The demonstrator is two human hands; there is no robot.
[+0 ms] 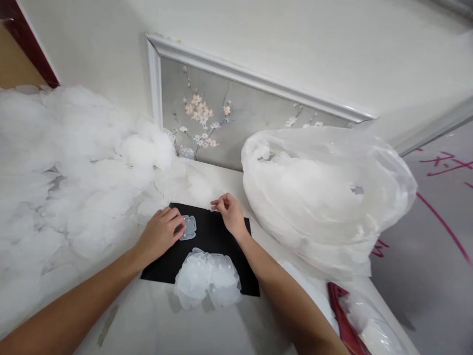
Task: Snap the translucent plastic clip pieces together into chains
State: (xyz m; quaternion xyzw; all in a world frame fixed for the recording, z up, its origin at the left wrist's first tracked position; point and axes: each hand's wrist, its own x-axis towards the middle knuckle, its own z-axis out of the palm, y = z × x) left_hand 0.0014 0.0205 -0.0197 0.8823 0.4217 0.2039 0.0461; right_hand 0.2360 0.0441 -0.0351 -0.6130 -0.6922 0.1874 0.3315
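On a black mat (218, 235) lies a small translucent plastic piece (189, 228) with rounded corners and small dots. The curled fingers of my left hand (164, 229) grip it at its left edge. My right hand (229, 211) is over the mat's far edge, thumb and fingertips pinched together. Whatever is between those fingertips, if anything, is too small to tell. Nearer to me, a loose pile of similar translucent pieces (209, 278) overlaps the mat's front edge.
A big heap of translucent pieces (84, 143) covers the left side. To the right stands a bulging clear plastic bag (318, 197) of white pieces. Behind is a framed flower panel (229, 118) on the wall. A red object (345, 320) and a smaller bag (379, 328) lie at the lower right.
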